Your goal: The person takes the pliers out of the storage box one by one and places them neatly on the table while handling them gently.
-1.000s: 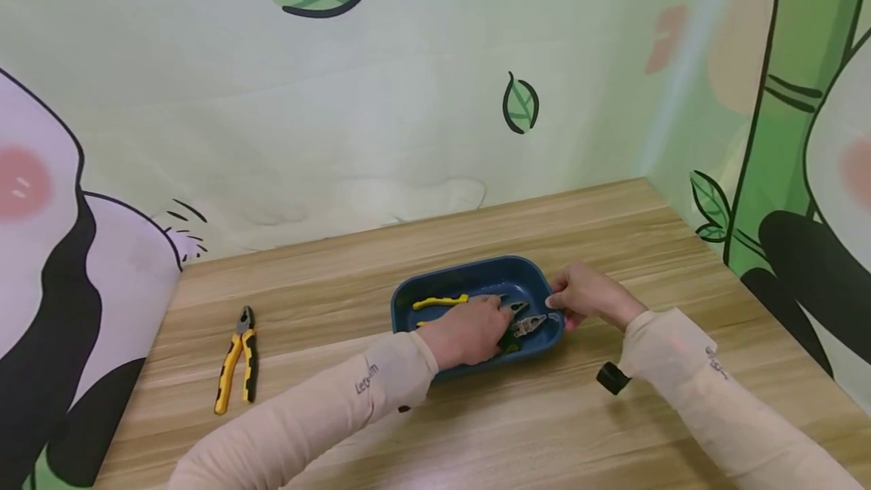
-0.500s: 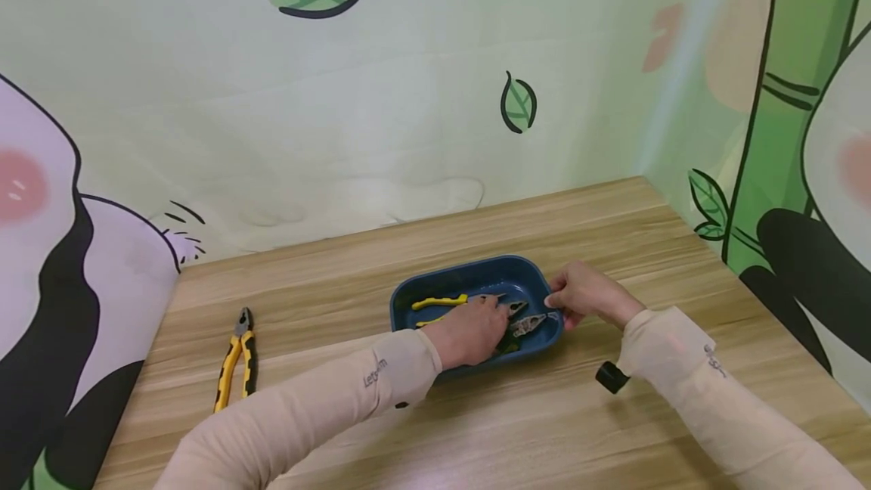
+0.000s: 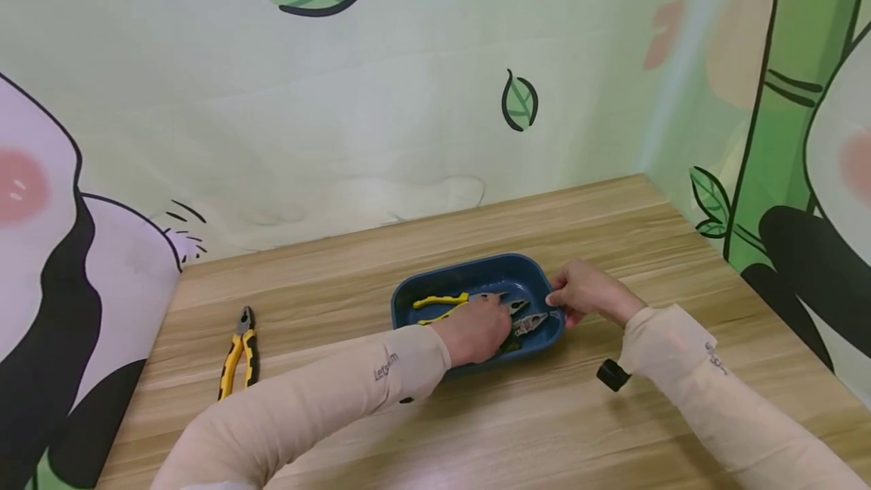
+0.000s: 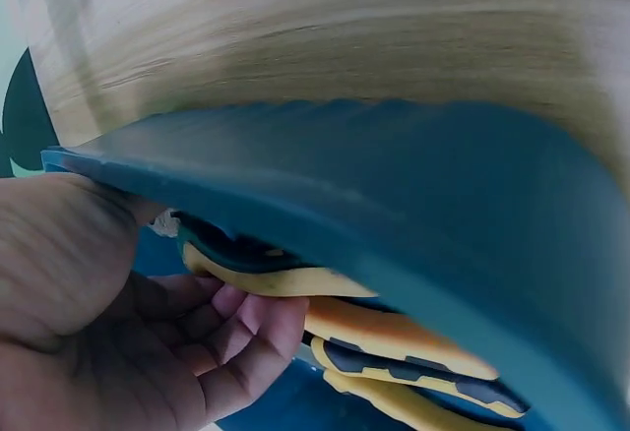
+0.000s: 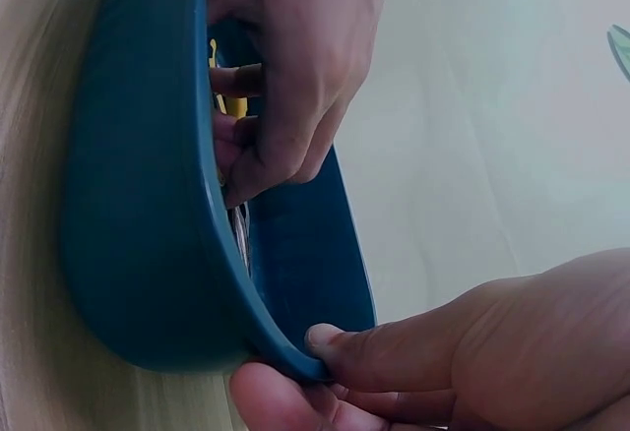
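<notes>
A blue plastic tub (image 3: 476, 275) stands on the wooden table with several pliers lying in it. My left hand (image 3: 479, 330) reaches down into the tub. In the left wrist view its fingers curl at the yellow-and-black handle of the pliers (image 4: 266, 281) nearest the wall, with the thumb partly hidden behind the rim. More yellow handles (image 4: 399, 338) lie beside it. Metal pliers heads (image 3: 529, 324) point toward the tub's right end. There, my right hand (image 3: 589, 295) pinches the rim (image 5: 285, 352) between thumb and fingers.
Another pair of pliers (image 3: 238, 350) with yellow-and-black handles lies on the table (image 3: 327, 297) to the left, partly covered by the left sleeve (image 3: 320, 392). A cloth backdrop (image 3: 422, 134) with printed leaves rises behind the table.
My left hand has shifted slightly to the right within the tub, its fingers more curled. The left sleeve now covers the lower handles of the pliers on the table. My right hand stays at the rim.
</notes>
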Motion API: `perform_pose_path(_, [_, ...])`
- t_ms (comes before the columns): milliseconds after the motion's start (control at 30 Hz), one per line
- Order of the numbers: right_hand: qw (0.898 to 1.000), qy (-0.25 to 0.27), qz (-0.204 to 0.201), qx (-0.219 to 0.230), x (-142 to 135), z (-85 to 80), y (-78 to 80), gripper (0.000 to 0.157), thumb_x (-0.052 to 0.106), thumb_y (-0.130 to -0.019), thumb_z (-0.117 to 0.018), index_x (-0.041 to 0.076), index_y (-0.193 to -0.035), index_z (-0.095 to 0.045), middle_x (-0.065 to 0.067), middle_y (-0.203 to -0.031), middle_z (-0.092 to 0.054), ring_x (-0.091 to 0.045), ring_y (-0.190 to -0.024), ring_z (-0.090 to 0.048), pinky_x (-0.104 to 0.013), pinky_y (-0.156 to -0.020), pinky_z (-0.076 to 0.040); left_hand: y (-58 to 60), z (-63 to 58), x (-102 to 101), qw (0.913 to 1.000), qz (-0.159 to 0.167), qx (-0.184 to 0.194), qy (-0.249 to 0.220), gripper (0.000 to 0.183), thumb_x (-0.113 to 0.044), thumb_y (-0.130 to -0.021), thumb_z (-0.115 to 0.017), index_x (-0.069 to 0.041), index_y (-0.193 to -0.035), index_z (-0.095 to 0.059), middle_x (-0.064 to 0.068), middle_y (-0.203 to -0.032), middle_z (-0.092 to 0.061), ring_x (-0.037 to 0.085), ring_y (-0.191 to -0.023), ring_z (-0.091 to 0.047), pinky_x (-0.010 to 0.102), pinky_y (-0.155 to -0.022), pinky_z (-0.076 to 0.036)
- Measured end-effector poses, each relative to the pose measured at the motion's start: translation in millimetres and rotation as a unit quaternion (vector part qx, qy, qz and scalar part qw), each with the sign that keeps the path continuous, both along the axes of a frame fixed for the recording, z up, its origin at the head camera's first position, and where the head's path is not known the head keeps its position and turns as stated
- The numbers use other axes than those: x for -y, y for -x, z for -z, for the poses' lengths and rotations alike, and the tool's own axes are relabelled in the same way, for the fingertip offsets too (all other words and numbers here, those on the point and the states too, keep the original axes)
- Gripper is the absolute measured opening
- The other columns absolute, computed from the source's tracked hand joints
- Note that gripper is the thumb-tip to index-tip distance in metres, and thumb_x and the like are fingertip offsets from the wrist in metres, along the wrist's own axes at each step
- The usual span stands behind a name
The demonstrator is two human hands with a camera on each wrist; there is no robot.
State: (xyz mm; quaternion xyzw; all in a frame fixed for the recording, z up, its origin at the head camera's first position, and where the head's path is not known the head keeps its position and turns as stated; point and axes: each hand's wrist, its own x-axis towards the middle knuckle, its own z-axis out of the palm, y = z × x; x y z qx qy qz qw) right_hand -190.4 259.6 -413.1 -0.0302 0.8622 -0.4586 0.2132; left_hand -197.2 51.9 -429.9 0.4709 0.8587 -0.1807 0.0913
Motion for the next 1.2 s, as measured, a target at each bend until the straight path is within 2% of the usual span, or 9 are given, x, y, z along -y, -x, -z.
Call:
perform_pose_path(100, [1.0,0.0,0.002,0.002,0,-0.1,0.3,0.013,-0.009,-0.096,-0.06,-0.017,-0.102,-0.067,-0.012,-0.069,-0.068,-0.01,-0.049,-0.062,-0.025,-0.052,-0.056,1.0,0.1,-2,0.9999,0.004,-0.004,0.011,0.02,-0.021,-0.102,-0.064,-0.011,-0.115,-0.075,0.003,-0.114,-0.071,0.018,-0.106,-0.062,0.028,-0.093,-0.051])
perform_pose_path(133, [1.0,0.0,0.002,0.002,1,0.0,0.4,0.013,-0.009,-0.096,-0.06,-0.018,-0.102,-0.067,-0.013,-0.069,-0.068,-0.01,-0.049,-0.062,-0.025,-0.052,-0.056,5.4,8.3,-3,0.9999,0.006,-0.006,0.011,0.021,-0.022,-0.101,-0.064,-0.011,-0.115,-0.074,0.003,-0.113,-0.07,0.018,-0.105,-0.061,0.028,-0.093,-0.052])
perform_pose_path(300, [1.0,0.002,0.003,0.002,1,0.3,0.1,0.013,-0.009,-0.096,-0.06,-0.018,-0.103,-0.067,-0.013,-0.069,-0.068,-0.01,-0.049,-0.062,-0.025,-0.052,-0.056,4.3,9.9,-5,0.9989,-0.007,-0.016,0.044,0.028,-0.027,-0.103,-0.061,-0.008,-0.124,-0.067,0.004,-0.119,-0.066,0.017,-0.11,-0.059,0.028,-0.098,-0.05])
perform_pose_path(400, [1.0,0.003,0.005,0.003,2,0.2,-0.2,0.014,-0.009,-0.096,-0.06,-0.018,-0.104,-0.067,-0.013,-0.069,-0.068,-0.01,-0.049,-0.062,-0.025,-0.053,-0.056,-1.1,2.0,-6,0.997,-0.012,-0.026,0.071,0.031,-0.028,-0.105,-0.058,-0.008,-0.129,-0.061,0.005,-0.122,-0.062,0.017,-0.112,-0.058,0.027,-0.099,-0.049])
perform_pose_path(467, [1.0,0.003,0.005,0.003,2,-0.1,-0.3,0.014,-0.009,-0.096,-0.06,-0.018,-0.104,-0.067,-0.012,-0.069,-0.068,-0.01,-0.05,-0.062,-0.026,-0.053,-0.056,-1.1,2.6,-5,0.997,-0.017,-0.025,0.071,0.032,-0.028,-0.105,-0.058,-0.008,-0.129,-0.058,0.005,-0.122,-0.061,0.017,-0.112,-0.058,0.028,-0.099,-0.048])
perform_pose_path(733, [1.0,-0.003,0.003,0.004,2,-1.4,-0.6,0.013,-0.008,-0.097,-0.06,-0.016,-0.104,-0.067,-0.01,-0.068,-0.067,-0.011,-0.05,-0.062,-0.027,-0.054,-0.057,-0.7,6.5,-1,0.9978,0.005,-0.046,0.048,0.034,-0.027,-0.103,-0.062,-0.007,-0.13,-0.058,0.006,-0.12,-0.061,0.016,-0.107,-0.059,0.025,-0.095,-0.051])
perform_pose_path(967, [1.0,-0.005,0.003,-0.002,2,-1.4,-1.0,0.014,-0.008,-0.097,-0.06,-0.017,-0.105,-0.068,-0.01,-0.069,-0.067,-0.011,-0.05,-0.062,-0.027,-0.053,-0.057,1.1,4.4,-4,0.9988,-0.008,-0.017,0.044,0.033,-0.027,-0.105,-0.059,-0.006,-0.132,-0.058,0.007,-0.123,-0.061,0.016,-0.108,-0.06,0.026,-0.095,-0.051])
perform_pose_path(1100, [1.0,-0.005,-0.001,-0.002,2,-1.9,-1.8,0.012,-0.008,-0.097,-0.06,-0.017,-0.102,-0.067,-0.011,-0.07,-0.068,-0.011,-0.05,-0.062,-0.027,-0.054,-0.057,3.6,-0.3,-4,0.9992,-0.013,-0.003,0.039,0.038,-0.031,-0.102,-0.064,-0.007,-0.131,-0.062,0.007,-0.123,-0.062,0.017,-0.106,-0.062,0.027,-0.095,-0.052])
perform_pose_path(1200, [1.0,-0.008,-0.005,-0.001,2,-2.5,-2.2,0.011,-0.008,-0.097,-0.06,-0.016,-0.099,-0.067,-0.012,-0.071,-0.069,-0.011,-0.051,-0.062,-0.027,-0.054,-0.057,6.5,-5.6,-3,0.9989,-0.032,0.027,0.021,0.039,-0.033,-0.097,-0.071,-0.009,-0.128,-0.067,0.008,-0.126,-0.063,0.019,-0.105,-0.064,0.031,-0.095,-0.053])
